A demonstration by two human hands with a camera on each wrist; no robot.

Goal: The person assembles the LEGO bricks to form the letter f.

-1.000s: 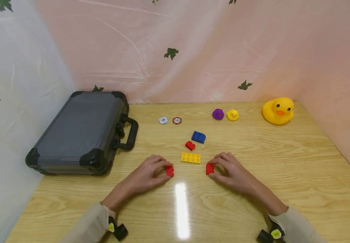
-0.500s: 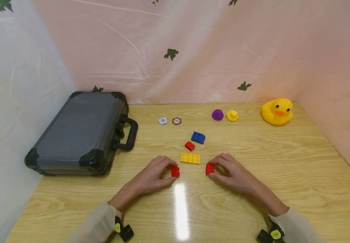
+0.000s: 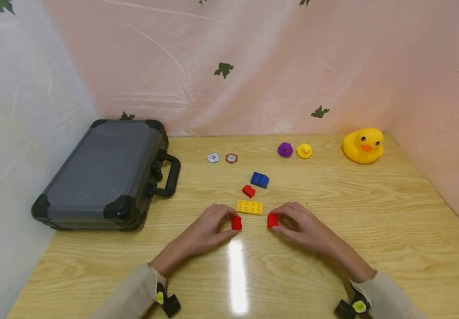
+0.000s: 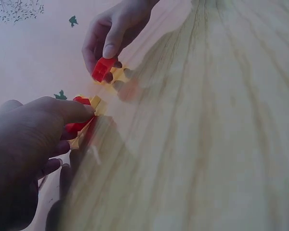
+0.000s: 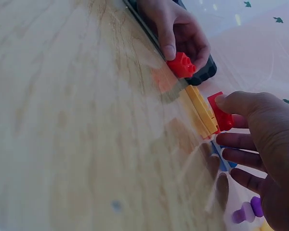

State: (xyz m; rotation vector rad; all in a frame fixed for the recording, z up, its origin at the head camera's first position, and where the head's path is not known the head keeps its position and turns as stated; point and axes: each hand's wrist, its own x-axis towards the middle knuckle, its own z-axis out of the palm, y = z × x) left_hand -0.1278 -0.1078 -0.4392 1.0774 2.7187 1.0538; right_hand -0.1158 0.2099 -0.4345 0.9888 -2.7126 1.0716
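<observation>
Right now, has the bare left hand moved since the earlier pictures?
Yes, the left hand moved rightward in the head view, closer to the rectangular yellow plastic brick.

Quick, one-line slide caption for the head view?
Left hand pinching one red brick, right hand pinching a second red brick, near a yellow brick on a wood-grain table.

Glossy table [image 3: 293, 274] (wood-grained) under case [image 3: 107, 168], bricks [image 3: 249, 207], chips [image 3: 231, 158], ducks [image 3: 360, 148]
</observation>
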